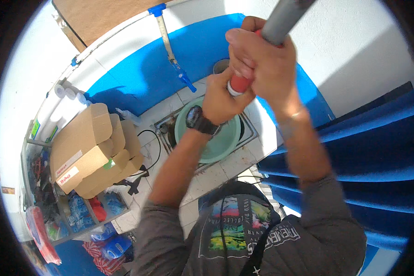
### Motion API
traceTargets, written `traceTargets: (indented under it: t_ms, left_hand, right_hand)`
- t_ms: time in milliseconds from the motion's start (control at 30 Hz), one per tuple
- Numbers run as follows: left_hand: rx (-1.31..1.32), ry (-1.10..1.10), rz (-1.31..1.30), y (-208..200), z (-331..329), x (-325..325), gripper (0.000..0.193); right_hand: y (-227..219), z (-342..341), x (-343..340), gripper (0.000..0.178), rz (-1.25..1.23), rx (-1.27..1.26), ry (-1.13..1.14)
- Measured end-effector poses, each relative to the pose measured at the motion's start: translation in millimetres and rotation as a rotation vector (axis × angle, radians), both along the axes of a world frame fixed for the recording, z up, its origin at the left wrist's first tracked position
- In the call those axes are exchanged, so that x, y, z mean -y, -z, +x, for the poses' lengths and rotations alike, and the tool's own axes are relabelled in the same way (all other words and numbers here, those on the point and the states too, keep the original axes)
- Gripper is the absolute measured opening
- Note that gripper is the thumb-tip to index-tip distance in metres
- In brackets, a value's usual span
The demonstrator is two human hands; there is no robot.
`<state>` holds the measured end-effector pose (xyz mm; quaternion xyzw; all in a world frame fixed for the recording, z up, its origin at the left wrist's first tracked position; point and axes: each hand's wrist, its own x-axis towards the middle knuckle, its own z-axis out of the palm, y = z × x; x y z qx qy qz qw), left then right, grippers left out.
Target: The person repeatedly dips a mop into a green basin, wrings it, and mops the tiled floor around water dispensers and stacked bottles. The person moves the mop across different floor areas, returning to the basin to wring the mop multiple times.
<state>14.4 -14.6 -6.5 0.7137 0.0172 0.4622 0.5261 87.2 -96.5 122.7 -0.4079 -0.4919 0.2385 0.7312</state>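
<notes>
Both hands are raised in front of me on one grey tube (285, 23) that slants up toward the top right. Its lower end carries a red section (240, 83) with a white tip. My right hand (273, 69) is wrapped round the red section, just below the grey part. Lower down, my left hand (218, 99) is closed about the white-tipped end, a dark watch on its wrist. Below the left hand and forearm sits a pale green basin (221, 145) in a metal-edged sink; the hand and wrist hide part of it.
A pipe with a blue tap (184, 78) hangs over the tiled counter. Behind my left hand stands a round container (221, 66). Open cardboard boxes (78, 152), white rolls (55, 99) and bins of small packets are at left. Blue curtains (345, 172) hang at right.
</notes>
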Motion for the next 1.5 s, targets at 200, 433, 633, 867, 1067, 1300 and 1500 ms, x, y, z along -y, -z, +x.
traceTargets:
  t_ms: [200, 433, 633, 867, 1067, 1300, 1500]
  left_hand:
    - [-0.069, -0.279, 0.097, 45.4, -4.9, 3.0, 0.032]
    - [0.031, 0.277, 0.027, -24.5, -14.6, -0.1, 0.020]
    - [-0.144, 0.525, 0.007, -57.4, -29.7, -2.8, 0.021]
    - [0.029, -0.051, 0.077, 14.4, -4.2, 16.7, 0.028]
    - [0.051, -0.127, 0.054, 29.7, -11.0, 16.0, 0.028]
    - [0.063, 0.369, -0.053, -27.9, -17.9, 13.3, 0.022]
    - [0.054, 0.333, 0.114, -59.2, -9.2, 4.6, 0.017]
  right_hand:
    - [44.7, -25.8, -12.9, 0.027, -0.074, 0.109, 0.432]
    - [-21.1, 32.7, -8.8, 0.027, 0.108, 0.249, -0.892]
    - [-40.6, 31.4, 7.4, 0.038, -0.056, 0.182, -0.758]
    - [26.0, -19.4, 17.4, 0.041, -0.065, -0.024, 0.178]
    - [42.8, -17.8, 18.8, 0.036, -0.112, 0.038, 0.076]
    - [-31.7, 26.4, 2.1, 0.027, 0.233, 0.492, -0.747]
    - [-36.1, 33.7, 7.7, 0.035, 0.046, 0.349, -0.689]
